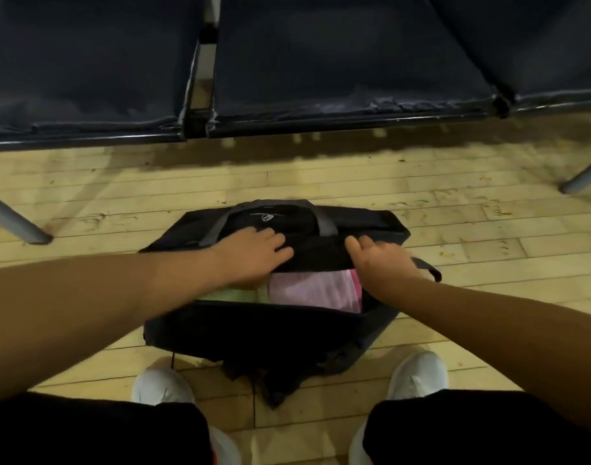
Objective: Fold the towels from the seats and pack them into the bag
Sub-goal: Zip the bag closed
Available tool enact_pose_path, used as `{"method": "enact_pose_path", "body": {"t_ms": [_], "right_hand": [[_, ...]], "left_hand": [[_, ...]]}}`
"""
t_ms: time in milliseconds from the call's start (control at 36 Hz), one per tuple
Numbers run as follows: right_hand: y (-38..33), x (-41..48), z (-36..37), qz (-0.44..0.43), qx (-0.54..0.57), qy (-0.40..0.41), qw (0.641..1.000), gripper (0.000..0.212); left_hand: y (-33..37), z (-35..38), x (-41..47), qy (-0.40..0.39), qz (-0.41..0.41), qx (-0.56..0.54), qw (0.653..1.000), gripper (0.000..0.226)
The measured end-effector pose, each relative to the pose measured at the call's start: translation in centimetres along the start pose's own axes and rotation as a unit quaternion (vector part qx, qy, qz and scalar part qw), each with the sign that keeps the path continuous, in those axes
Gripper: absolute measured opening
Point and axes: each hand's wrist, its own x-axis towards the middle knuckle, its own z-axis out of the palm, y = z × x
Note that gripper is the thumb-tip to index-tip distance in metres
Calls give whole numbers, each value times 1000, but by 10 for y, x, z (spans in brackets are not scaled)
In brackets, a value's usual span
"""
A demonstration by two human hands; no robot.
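My left hand lies on the far side of the black bag, fingers close together and quite flat on the cloth. My right hand is on the same far edge, more to the right. Its fingers look bent over the edge, but the picture is blurred, so I cannot tell if they really pinch it.

The bag stands on the wooden floor between my white shoes and the seats. Inside it a pink towel lies at the right and a pale green towel at the left, partly under my left arm.

I think the risk is this: if I pull the far edge over too quickly, the soft cloth may catch the pink towel and spoil its fold. A grey handle lies just beyond my hands and could get in the way. No towel shows on the seats.
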Motion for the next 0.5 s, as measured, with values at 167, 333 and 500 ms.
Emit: {"method": "enact_pose_path", "body": {"t_ms": [167, 333, 500], "right_hand": [[-12, -10, 21, 24, 69, -51, 996, 56], [30, -17, 39, 48, 282, -54, 957, 45], [100, -12, 76, 364, 347, -75, 861, 57]], "left_hand": [[71, -5, 46, 2, -34, -147, 989, 48], [71, 3, 64, -51, -46, -170, 983, 38], [64, 14, 64, -45, -42, -191, 980, 39]]}}
